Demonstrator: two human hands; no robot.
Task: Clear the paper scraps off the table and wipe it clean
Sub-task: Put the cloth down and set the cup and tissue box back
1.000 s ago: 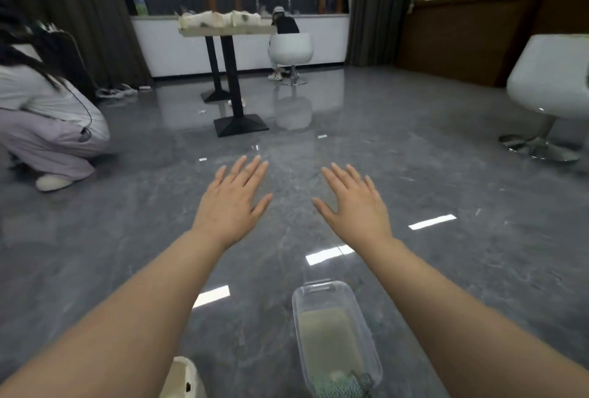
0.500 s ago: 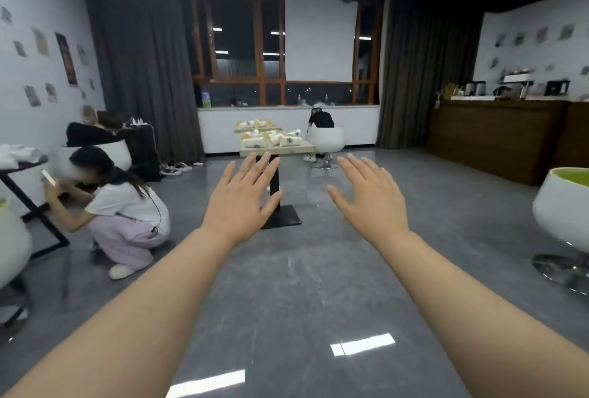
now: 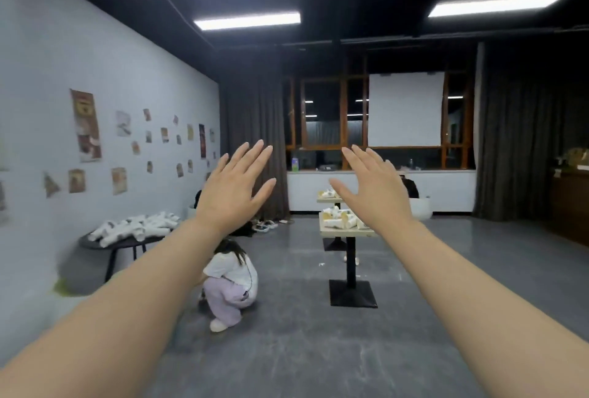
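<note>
My left hand (image 3: 234, 187) and my right hand (image 3: 371, 189) are held out in front of me at arm's length, backs toward the camera, fingers straight, holding nothing. Far ahead stands a small pedestal table (image 3: 345, 232) with white paper cups and scraps (image 3: 338, 219) piled on its top, partly hidden behind my right hand. A second such table (image 3: 325, 199) stands behind it. No cloth is in view.
A person (image 3: 231, 283) crouches on the grey floor left of centre. A dark round table (image 3: 121, 241) with white paper cups stands by the left wall. Curtains and windows close the back; a wooden counter (image 3: 570, 206) is at the right. Small scraps lie on the floor near the pedestal base (image 3: 353, 297).
The view has tilted up from the floor to the room and ceiling. The clear bin on the floor has left the view. Both hands stay spread in front of me.
</note>
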